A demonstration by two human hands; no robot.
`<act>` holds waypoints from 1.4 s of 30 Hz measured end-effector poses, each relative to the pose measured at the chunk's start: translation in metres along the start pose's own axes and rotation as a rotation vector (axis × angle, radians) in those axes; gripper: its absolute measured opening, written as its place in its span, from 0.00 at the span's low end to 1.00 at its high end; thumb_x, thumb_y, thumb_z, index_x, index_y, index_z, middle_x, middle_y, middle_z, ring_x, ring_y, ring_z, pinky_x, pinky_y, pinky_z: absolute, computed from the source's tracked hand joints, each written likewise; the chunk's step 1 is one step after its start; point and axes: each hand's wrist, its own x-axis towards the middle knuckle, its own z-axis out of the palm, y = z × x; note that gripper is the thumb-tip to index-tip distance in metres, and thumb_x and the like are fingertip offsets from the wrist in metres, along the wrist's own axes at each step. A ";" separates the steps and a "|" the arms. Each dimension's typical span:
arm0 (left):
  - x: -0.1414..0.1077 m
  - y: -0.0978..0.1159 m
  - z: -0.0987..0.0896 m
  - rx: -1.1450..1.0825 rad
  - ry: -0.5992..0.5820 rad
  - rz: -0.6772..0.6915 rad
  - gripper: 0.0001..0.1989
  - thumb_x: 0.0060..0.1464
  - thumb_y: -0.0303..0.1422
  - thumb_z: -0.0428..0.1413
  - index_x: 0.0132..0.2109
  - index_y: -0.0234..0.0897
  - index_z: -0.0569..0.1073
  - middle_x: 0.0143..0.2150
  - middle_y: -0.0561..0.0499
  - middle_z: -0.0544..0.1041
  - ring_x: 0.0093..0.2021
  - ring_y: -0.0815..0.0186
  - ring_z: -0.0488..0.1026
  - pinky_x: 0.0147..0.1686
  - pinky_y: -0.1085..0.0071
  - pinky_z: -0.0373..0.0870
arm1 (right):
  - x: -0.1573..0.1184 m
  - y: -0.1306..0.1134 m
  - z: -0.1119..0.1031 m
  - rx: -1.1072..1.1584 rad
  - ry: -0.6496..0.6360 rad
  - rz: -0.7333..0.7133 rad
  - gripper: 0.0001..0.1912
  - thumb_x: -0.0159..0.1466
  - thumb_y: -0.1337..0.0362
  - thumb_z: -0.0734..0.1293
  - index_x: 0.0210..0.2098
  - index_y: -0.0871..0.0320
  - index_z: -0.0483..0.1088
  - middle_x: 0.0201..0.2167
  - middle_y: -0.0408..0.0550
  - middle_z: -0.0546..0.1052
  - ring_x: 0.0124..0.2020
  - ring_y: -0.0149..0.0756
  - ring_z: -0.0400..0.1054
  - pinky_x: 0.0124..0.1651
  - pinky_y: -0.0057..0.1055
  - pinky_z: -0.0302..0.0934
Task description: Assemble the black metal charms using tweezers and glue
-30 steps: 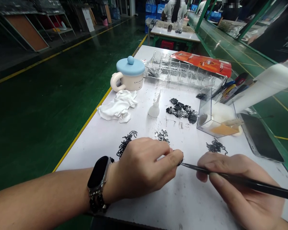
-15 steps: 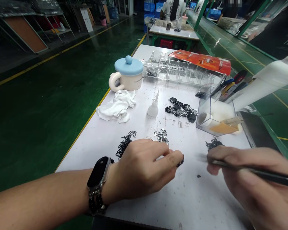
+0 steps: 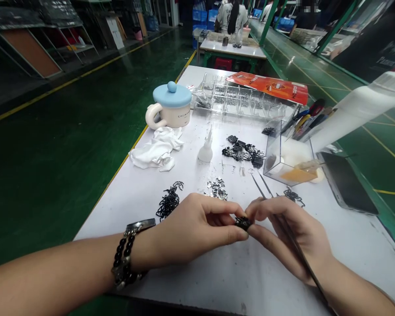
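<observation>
My left hand (image 3: 197,230) pinches a small black part (image 3: 242,223) between thumb and index finger, above the front of the table. Thumb and forefinger of my right hand (image 3: 299,237) touch the same part from the other side. Across that right palm lie tweezers (image 3: 298,248), their two tips apart and pointing away from me. Beyond the left hand are a pile of black curved pieces (image 3: 168,204) and a scatter of small silvery pieces (image 3: 217,188). Another heap of thin black pieces (image 3: 292,195) sits behind the right hand.
A lidded mug (image 3: 173,107), white cloth (image 3: 158,149) and small nozzle bottle (image 3: 205,151) stand farther back. Black assembled parts (image 3: 243,151) lie mid-table. A clear compartment tray (image 3: 230,103), tool holder (image 3: 283,169), large white bottle (image 3: 358,105) and phone-like dark slab (image 3: 347,182) edge the right side.
My right hand has moved left and its fingertips now meet the part in my left hand. The tweezers have swung to point forward. My left wrist has turned, showing the watch edge-on.
</observation>
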 end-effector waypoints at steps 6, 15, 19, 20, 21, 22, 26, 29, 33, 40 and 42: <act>0.004 -0.006 -0.002 -0.254 -0.100 -0.263 0.06 0.50 0.27 0.58 0.38 0.35 0.75 0.26 0.52 0.77 0.27 0.68 0.75 0.27 0.76 0.71 | 0.001 0.000 0.004 0.178 0.007 0.138 0.10 0.61 0.68 0.64 0.35 0.52 0.55 0.32 0.43 0.69 0.35 0.31 0.66 0.35 0.27 0.63; 0.007 -0.011 0.003 -0.498 -0.002 -0.427 0.05 0.47 0.24 0.57 0.34 0.32 0.75 0.21 0.52 0.76 0.26 0.68 0.77 0.28 0.79 0.74 | 0.012 0.005 -0.012 -0.134 -0.136 0.084 0.04 0.63 0.67 0.59 0.36 0.54 0.56 0.32 0.43 0.67 0.33 0.31 0.63 0.37 0.31 0.59; 0.008 -0.006 0.001 -0.538 0.021 -0.536 0.05 0.45 0.21 0.55 0.30 0.31 0.75 0.21 0.53 0.75 0.24 0.71 0.76 0.24 0.82 0.71 | 0.020 0.021 -0.020 -0.720 -0.270 -0.104 0.07 0.61 0.72 0.57 0.37 0.57 0.62 0.28 0.45 0.64 0.31 0.34 0.58 0.38 0.35 0.53; 0.009 -0.005 0.000 -0.539 0.021 -0.572 0.04 0.45 0.21 0.55 0.29 0.31 0.75 0.21 0.53 0.75 0.24 0.72 0.75 0.25 0.82 0.71 | 0.021 0.026 -0.021 -0.824 -0.300 -0.146 0.10 0.60 0.75 0.56 0.38 0.57 0.63 0.28 0.45 0.64 0.31 0.34 0.57 0.39 0.36 0.52; 0.009 -0.003 0.000 -0.538 0.023 -0.608 0.04 0.45 0.22 0.56 0.28 0.32 0.74 0.21 0.53 0.75 0.24 0.72 0.75 0.25 0.82 0.71 | 0.022 0.031 -0.020 -0.889 -0.322 -0.174 0.13 0.58 0.76 0.56 0.39 0.57 0.64 0.29 0.46 0.64 0.31 0.35 0.57 0.39 0.37 0.51; 0.009 -0.002 -0.001 -0.536 0.025 -0.640 0.04 0.45 0.22 0.56 0.28 0.32 0.74 0.22 0.53 0.75 0.25 0.72 0.75 0.25 0.82 0.71 | 0.023 0.036 -0.020 -0.917 -0.330 -0.189 0.16 0.56 0.78 0.56 0.39 0.57 0.65 0.29 0.47 0.64 0.31 0.36 0.57 0.38 0.37 0.50; 0.010 -0.002 0.000 -0.531 0.034 -0.690 0.03 0.45 0.22 0.56 0.29 0.32 0.74 0.23 0.53 0.75 0.25 0.72 0.74 0.25 0.81 0.70 | 0.027 0.040 -0.021 -0.900 -0.306 -0.179 0.20 0.56 0.78 0.55 0.42 0.54 0.66 0.32 0.47 0.65 0.31 0.37 0.57 0.39 0.38 0.50; 0.011 -0.005 0.001 -0.551 0.037 -0.683 0.03 0.44 0.23 0.57 0.29 0.32 0.74 0.23 0.53 0.75 0.24 0.72 0.74 0.24 0.81 0.69 | 0.035 0.032 -0.022 -0.848 -0.229 -0.125 0.21 0.58 0.76 0.55 0.47 0.52 0.64 0.33 0.47 0.67 0.33 0.38 0.60 0.39 0.39 0.51; 0.011 -0.006 0.002 -0.558 0.026 -0.696 0.03 0.43 0.23 0.56 0.29 0.32 0.74 0.22 0.53 0.75 0.24 0.71 0.74 0.24 0.80 0.69 | 0.067 0.026 -0.005 -0.667 -0.066 -0.030 0.23 0.61 0.63 0.60 0.55 0.58 0.54 0.39 0.51 0.67 0.36 0.37 0.63 0.37 0.36 0.58; 0.008 -0.011 0.003 -0.570 0.047 -0.689 0.03 0.41 0.25 0.57 0.29 0.33 0.73 0.21 0.53 0.75 0.24 0.71 0.74 0.23 0.80 0.68 | 0.145 0.044 0.038 -0.304 0.180 0.045 0.11 0.53 0.58 0.67 0.30 0.58 0.63 0.42 0.54 0.67 0.36 0.39 0.64 0.40 0.40 0.59; 0.008 -0.013 0.003 -0.575 0.046 -0.684 0.03 0.41 0.26 0.57 0.29 0.33 0.73 0.22 0.52 0.75 0.24 0.71 0.74 0.23 0.81 0.68 | 0.149 0.044 0.037 -0.153 0.227 0.050 0.12 0.53 0.61 0.67 0.25 0.57 0.58 0.39 0.50 0.69 0.38 0.38 0.65 0.41 0.39 0.60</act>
